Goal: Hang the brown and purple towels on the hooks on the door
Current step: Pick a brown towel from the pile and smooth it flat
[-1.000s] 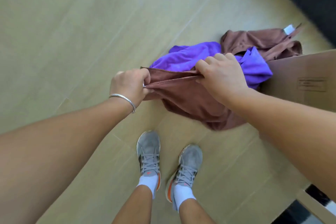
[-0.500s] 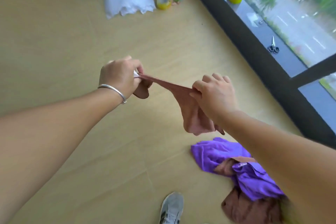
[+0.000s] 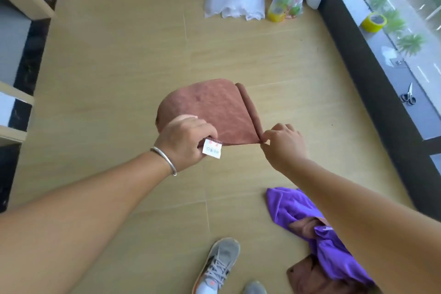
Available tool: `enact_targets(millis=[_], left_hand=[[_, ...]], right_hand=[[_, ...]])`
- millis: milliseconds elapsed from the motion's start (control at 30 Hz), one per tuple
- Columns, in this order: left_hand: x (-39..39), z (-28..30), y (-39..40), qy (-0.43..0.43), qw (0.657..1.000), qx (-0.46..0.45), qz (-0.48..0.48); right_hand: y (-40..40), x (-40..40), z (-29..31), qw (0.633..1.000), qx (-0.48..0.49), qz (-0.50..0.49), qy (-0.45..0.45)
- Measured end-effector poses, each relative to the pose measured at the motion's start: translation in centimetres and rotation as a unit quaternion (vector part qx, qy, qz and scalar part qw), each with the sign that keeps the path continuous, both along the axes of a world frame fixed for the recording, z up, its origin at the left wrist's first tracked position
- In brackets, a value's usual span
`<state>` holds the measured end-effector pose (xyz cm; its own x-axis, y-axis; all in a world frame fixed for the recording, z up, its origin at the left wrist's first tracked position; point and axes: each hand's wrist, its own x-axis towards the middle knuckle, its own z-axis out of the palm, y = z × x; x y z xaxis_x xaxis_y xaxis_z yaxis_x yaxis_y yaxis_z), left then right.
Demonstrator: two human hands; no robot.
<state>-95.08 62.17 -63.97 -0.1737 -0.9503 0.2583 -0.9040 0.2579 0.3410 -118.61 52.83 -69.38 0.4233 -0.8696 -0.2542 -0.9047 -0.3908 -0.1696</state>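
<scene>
At the middle of the frame a brown towel [image 3: 210, 109] is held up above the wooden floor [image 3: 119, 66], stretched between both hands. The left hand [image 3: 185, 142] grips its near left corner, fingers curled round the cloth just beside a white label [image 3: 212, 149] — the right hand [image 3: 284, 143] pinches the near right corner between thumb and fingertips. At lower right, a purple towel [image 3: 293, 207] lies crumpled on the floor, tangled with more brown cloth [image 3: 307, 277]. A grey shoe [image 3: 220, 262] shows at the bottom edge.
</scene>
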Motion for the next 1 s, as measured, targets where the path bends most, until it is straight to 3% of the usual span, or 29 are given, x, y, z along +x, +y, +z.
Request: enact_targets(millis=[100, 233, 467, 567, 733, 1000], left_hand=[[-4.2, -6.7, 5.5, 0.006, 0.995, 0.104, 0.009], [-8.3, -16.6, 13.9, -0.009, 0.948, 0.317, 0.022], [-5.4, -31.3, 25.2, -0.068, 0.887, 0.441, 0.118], [-1.8, -36.8, 26.6, -0.093, 0.881, 0.436, 0.156], [4.2, -46.0, 23.7, -0.150, 0.902, 0.360, 0.186], [12.1, -54.2, 12.6, -0.223, 0.936, 0.223, 0.159]], right_hand=[[4.4, -2.0, -5.3, 0.994, 0.100, 0.012, 0.044], [11.1, -4.6, -13.0, 0.984, 0.151, 0.036, 0.087], [21.2, -5.4, -26.3, 0.973, 0.184, 0.073, 0.123], [22.9, -3.0, -31.4, 0.979, 0.163, 0.074, 0.101], [22.7, 2.4, -40.0, 0.985, 0.085, 0.134, 0.070], [18.8, 7.2, -47.7, 0.943, 0.010, 0.276, 0.188]])
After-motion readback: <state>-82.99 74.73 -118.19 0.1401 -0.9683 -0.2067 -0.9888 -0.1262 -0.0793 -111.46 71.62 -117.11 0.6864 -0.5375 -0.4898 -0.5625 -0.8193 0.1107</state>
